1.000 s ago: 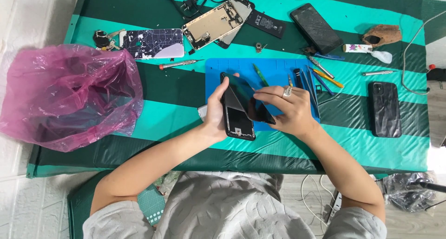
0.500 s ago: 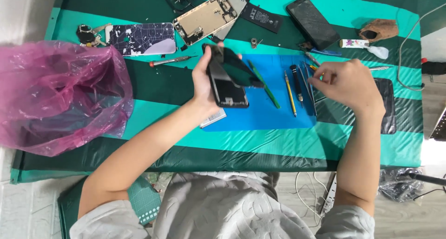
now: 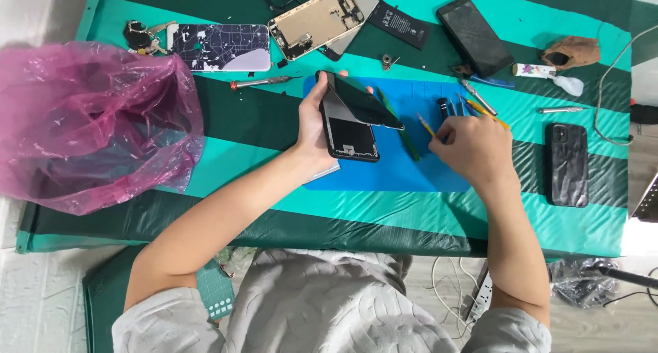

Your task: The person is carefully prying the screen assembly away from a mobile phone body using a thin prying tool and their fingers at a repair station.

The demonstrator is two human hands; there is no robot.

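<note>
My left hand (image 3: pixel 312 127) holds a black phone (image 3: pixel 351 139) above the blue work mat (image 3: pixel 397 175). The phone's dark screen panel (image 3: pixel 363 101) is lifted off its body and hangs open at an angle. My right hand (image 3: pixel 473 147) rests on the mat's right side, fingers pinched on a thin yellow-tipped tool (image 3: pixel 425 125) that points toward the phone. A green pry stick (image 3: pixel 404 130) lies on the mat between the two hands. Several small screwdrivers (image 3: pixel 456 106) lie just beyond my right hand.
A pink plastic bag (image 3: pixel 89 127) fills the left of the green striped table. At the back lie a patterned back cover (image 3: pixel 219 46), an opened phone chassis (image 3: pixel 315 20), a battery (image 3: pixel 401 25) and a black phone (image 3: pixel 475 36). A cased phone (image 3: pixel 567 164) lies far right.
My right hand let go of the phone, moved right to the tools and closed on the yellow-tipped one. My left hand lifted the phone alone, its screen swung open.
</note>
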